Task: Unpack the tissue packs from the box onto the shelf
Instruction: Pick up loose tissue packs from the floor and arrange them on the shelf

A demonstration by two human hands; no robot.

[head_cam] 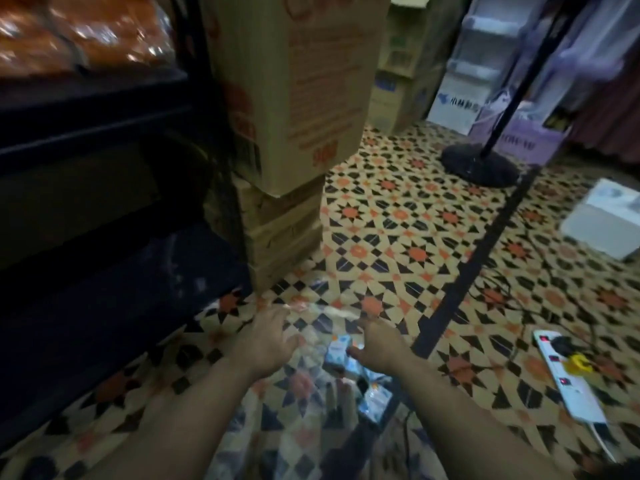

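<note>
The tissue packs (338, 353) are lying btw. the hands, closest to the right hand (377, 346); the left hand (266, 337) is hanging w/ fingers released, right ones I cannot tell.

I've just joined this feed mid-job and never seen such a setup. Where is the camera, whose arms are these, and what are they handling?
There is no machine: a person works bare-handed, and the one picture comes from a camera on their head, looking forward and down. The left hand and right hand reach to a clear plastic wrap on the tiled floor, with small tissue packs beside the right hand. Blur hides whether either hand grips anything. The dark shelf stands on the left, next to stacked boxes.
</note>
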